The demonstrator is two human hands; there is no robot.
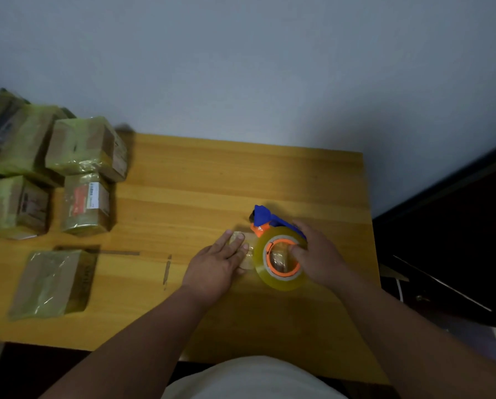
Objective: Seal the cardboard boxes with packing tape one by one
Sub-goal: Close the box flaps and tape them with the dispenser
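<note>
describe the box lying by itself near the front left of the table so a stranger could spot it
Start at the yellow wooden table and find the stack of taped boxes at its left edge. Nearer the person than that stack, one flat taped box lies alone on the wood. Unlike the others, it touches no other box and lies low rather than stacked.

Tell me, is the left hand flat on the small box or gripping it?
Flat. The left hand lies with straight fingers on top of the small box, pressing it to the table; no finger curls round it.
</note>
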